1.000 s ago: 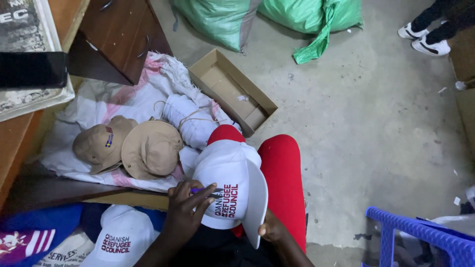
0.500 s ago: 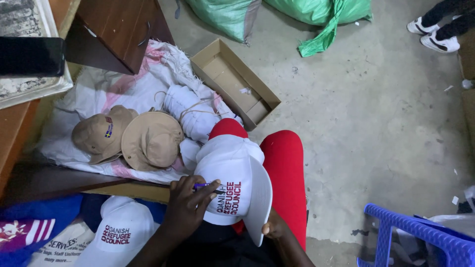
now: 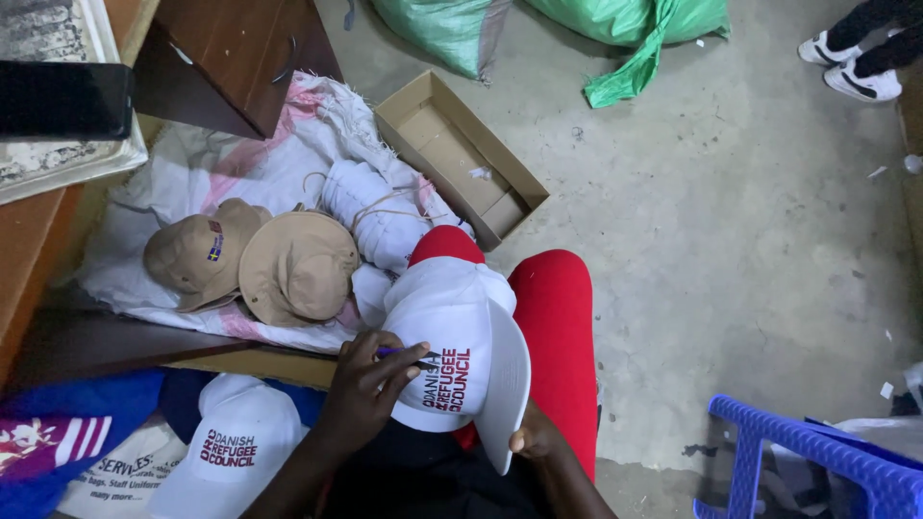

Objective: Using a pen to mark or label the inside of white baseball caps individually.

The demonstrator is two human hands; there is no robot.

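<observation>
Left hand [image 3: 370,380]: pinches a purple pen [image 3: 404,352] against the white cap [image 3: 452,360].
Right hand [image 3: 534,440]: grips the cap's brim from beneath.
Cap: on the red-clad lap [image 3: 558,336].
Risk: the soft cloth may shift, smearing the mark.

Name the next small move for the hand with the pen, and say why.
Probably slide the pen tip a little further along the white cap: the left hand presses it to the front panel, while the right hand steadies the brim on the lap.
</observation>
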